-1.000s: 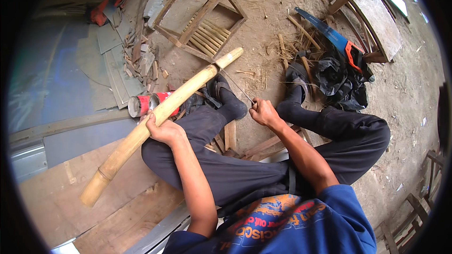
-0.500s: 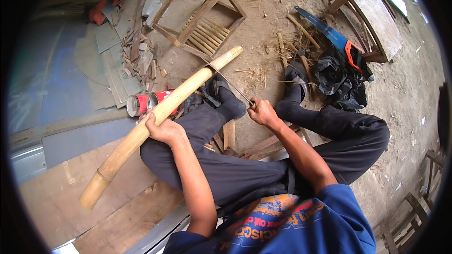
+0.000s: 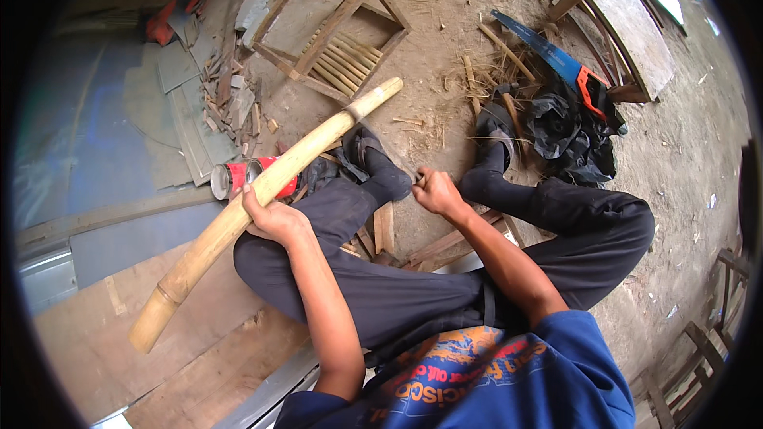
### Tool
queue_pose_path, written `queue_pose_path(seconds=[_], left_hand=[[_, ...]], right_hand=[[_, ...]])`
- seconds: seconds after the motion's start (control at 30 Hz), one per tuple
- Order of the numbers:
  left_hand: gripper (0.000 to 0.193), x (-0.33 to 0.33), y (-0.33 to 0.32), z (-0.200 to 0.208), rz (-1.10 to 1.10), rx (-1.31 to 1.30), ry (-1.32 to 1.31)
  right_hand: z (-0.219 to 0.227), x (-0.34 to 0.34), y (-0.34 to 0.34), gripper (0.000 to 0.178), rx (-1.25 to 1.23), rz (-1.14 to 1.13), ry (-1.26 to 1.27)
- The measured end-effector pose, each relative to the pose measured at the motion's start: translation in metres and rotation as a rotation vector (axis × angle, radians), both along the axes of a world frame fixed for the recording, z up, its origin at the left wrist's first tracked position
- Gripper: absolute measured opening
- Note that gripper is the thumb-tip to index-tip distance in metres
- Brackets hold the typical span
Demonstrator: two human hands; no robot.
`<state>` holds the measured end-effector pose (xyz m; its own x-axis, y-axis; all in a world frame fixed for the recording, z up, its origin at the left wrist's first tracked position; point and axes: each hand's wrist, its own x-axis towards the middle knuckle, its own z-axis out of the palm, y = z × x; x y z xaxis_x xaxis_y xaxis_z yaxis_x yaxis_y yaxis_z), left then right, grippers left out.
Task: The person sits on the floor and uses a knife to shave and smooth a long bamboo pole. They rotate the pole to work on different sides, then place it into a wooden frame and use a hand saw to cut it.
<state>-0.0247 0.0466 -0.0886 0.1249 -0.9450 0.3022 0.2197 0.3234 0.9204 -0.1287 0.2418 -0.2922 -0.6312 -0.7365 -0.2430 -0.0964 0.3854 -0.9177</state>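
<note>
A pale bamboo pole (image 3: 314,143) slants across my left thigh, its far end up by the wooden frame on the ground. My left hand (image 3: 274,218) is closed around its middle, with the thumb on top. My right hand (image 3: 437,193) grips the short handle of a long, thin-looking knife (image 3: 397,152), seen nearly edge-on and blurred. Its blade reaches from my fist to the pole and touches it near the far end, close to a node. The fingers of my left hand are partly hidden under the bamboo.
A wooden frame (image 3: 342,28) with bamboo slats lies ahead. At right are a blue handsaw (image 3: 548,52) with orange handle, black plastic (image 3: 584,143) and a pale-topped stool (image 3: 628,28). Red cans (image 3: 229,179) stand beyond my left knee; wood scraps (image 3: 234,103) litter the left.
The blade has blurred with motion, and my right hand has shifted slightly left. The pole remains in my left hand, and the whole view has drifted a little.
</note>
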Motion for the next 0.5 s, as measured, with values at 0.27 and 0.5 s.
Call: queue_pose_path(seconds=[0.27,0.5], left_hand=[[0.036,0.000,0.003,0.005,0.021,0.028,0.019],[0.037,-0.002,0.008,0.010,0.115,0.016,-0.086]], right_hand=[[0.006,-0.002,0.003,0.028,0.031,0.055,-0.043],[0.023,0.006,-0.006,0.029,-0.025,0.096,-0.019]])
